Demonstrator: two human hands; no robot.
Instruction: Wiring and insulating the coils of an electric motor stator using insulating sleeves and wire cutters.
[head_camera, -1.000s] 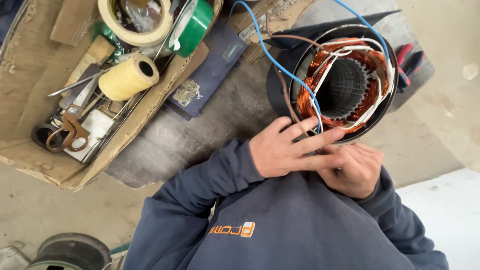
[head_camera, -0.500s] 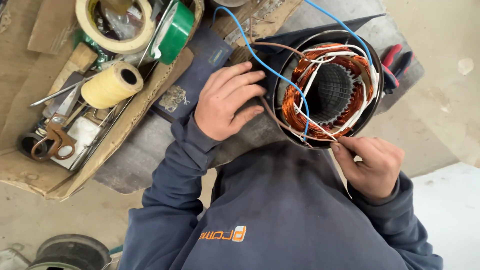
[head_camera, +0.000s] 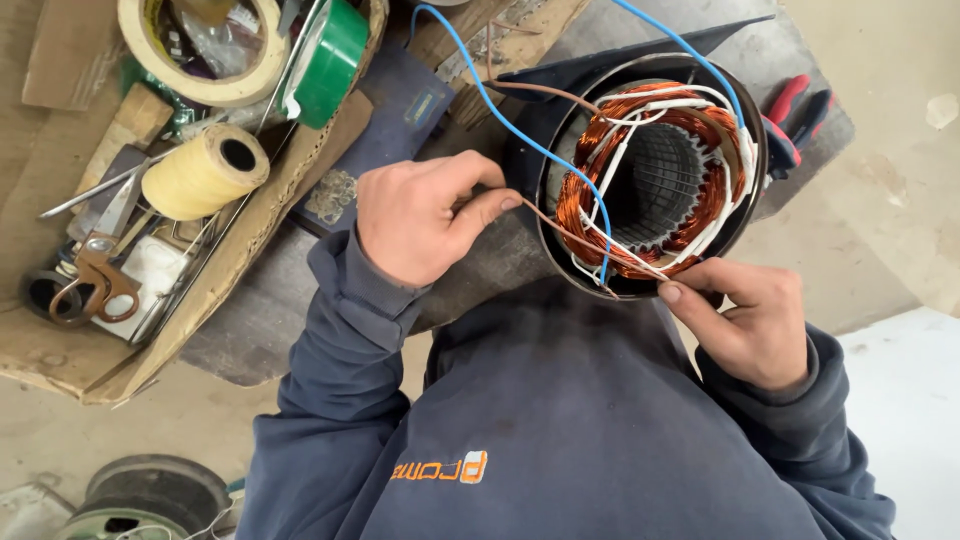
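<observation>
- While the motor stator stands on end on the desk at upper right of the frame, its steel shell looks heavy and stiff; it is best gripped by the outer rim.
- Left hand pinches a thin brown wire between thumb and forefinger, pulling it taut leftward.
- Right hand is curled at the stator's lower rim, seemingly pinching a white lead; the view is unclear.
- Copper windings look fragile and easily nicked; the wire is springy and slippery.

Pale concrete floor, daylight
</observation>
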